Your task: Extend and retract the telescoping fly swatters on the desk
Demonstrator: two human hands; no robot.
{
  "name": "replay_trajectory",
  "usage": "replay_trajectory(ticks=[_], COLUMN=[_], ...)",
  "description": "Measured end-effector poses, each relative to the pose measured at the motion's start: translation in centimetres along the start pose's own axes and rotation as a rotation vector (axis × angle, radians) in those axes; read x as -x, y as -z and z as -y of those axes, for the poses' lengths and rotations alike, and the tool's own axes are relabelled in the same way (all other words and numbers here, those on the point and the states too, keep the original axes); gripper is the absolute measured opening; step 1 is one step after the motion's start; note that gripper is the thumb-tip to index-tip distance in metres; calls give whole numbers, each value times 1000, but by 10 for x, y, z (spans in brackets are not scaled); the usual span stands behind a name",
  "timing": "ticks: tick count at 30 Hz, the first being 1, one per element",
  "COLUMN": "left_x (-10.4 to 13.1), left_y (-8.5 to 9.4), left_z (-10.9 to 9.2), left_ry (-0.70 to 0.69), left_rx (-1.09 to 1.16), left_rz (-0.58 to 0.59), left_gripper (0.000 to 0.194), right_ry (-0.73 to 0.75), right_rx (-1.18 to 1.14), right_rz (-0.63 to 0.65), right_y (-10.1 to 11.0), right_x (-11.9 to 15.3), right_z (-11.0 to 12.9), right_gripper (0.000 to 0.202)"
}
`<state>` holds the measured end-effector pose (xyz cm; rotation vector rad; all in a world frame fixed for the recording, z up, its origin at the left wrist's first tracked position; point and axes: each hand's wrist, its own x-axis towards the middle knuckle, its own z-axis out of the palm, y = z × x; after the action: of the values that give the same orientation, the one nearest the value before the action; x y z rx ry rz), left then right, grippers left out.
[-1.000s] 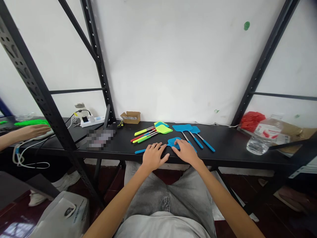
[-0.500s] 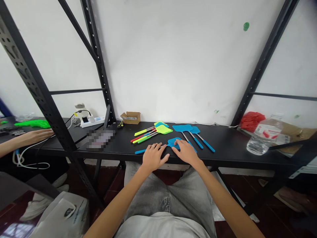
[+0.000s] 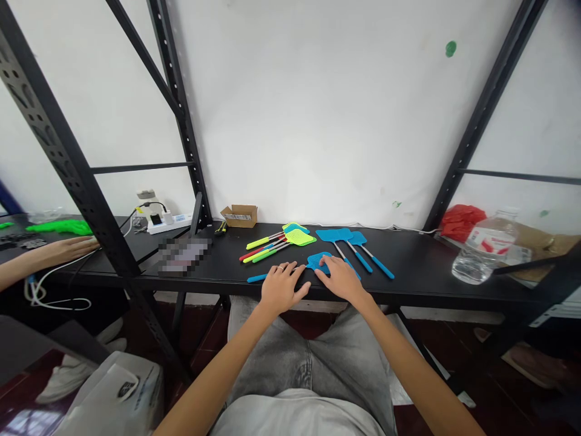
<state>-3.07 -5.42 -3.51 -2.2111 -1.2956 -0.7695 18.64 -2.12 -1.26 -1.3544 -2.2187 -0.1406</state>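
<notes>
Near the front edge of the black table [image 3: 422,266] lies a blue fly swatter [image 3: 316,261], its handle pointing left. My left hand [image 3: 282,286] rests over its shaft with the fingers spread. My right hand [image 3: 341,277] lies with open fingers on the right part of its blue head. Behind my left hand is a group of swatters with yellow, red, blue and green handles, a yellow-green head [image 3: 301,237] on top. Several blue swatters [image 3: 334,235] lie behind my right hand, handles pointing front right.
An open cardboard box [image 3: 240,216] stands at the back left, near a power strip [image 3: 170,223]. Another person's hand [image 3: 75,247] rests at the far left. On the right are a tilted water bottle [image 3: 485,245] and a red bag [image 3: 462,222].
</notes>
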Motion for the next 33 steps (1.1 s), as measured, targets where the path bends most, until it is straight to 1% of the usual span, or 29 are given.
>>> replay_trajectory(ticks=[6,33], left_x=[0,0], left_y=[0,0], left_z=[0,1], left_ry=[-2,4], left_rx=[1,9], left_rz=[13,4], left_gripper=[49,49], right_ry=[3,3], right_rx=[3,12], right_rz=[-10,-7], right_y=[-1,0], right_x=[0,0], right_z=[0,0], right_gripper=[21,22])
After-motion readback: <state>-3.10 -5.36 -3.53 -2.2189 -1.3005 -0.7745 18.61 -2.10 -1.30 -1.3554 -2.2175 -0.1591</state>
